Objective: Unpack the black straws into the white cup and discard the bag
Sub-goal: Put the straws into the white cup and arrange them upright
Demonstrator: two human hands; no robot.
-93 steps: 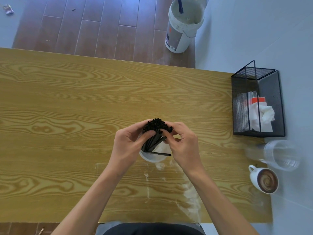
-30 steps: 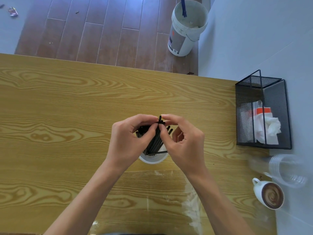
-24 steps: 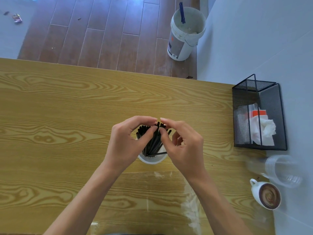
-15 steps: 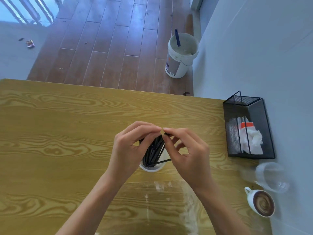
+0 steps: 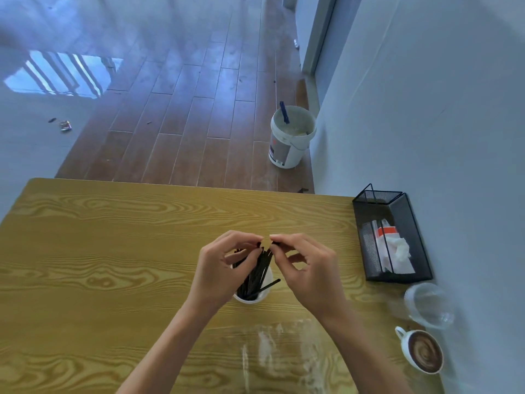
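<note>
- Progress — the black straws (image 5: 257, 273) already stand in the white cup (image 5: 251, 297) at lower centre of the frame, so I judge the unpacking all but done; what is left looks like a last tidy of the bundle and getting rid of the bag.
- The clear plastic bag (image 5: 279, 346) lies flat and emptied on the tabletop (image 5: 113, 251), below the cup near the bottom edge, between the two forearms — not yet discarded.
- The left hand (image 5: 218, 274) and the right hand (image 5: 305, 275) meet just above the cup; on each, the thumb and forefinger are curled in and pinch the upper tips of the straws, the other fingers loosely bent.
- The straws are thin, matte, stiff tubes, mostly leaning together; one lies lower, tipped out to the right over the cup's rim.
- The cup is small, round and opaque, with a smooth rim.
- The bag is a thin, glossy film, creased, showing pale streaks of glare; the wood grain reads through it.
- The tabletop is a yellowish wood-grain laminate with a smooth sheen.
- At right, a black wire-mesh bin (image 5: 393, 245) holds crumpled white paper — a likely place for the bag.
- Below it, a stack of clear plastic cups (image 5: 429, 305) lies on its side beside a white mug (image 5: 423, 355) of coffee.
</note>
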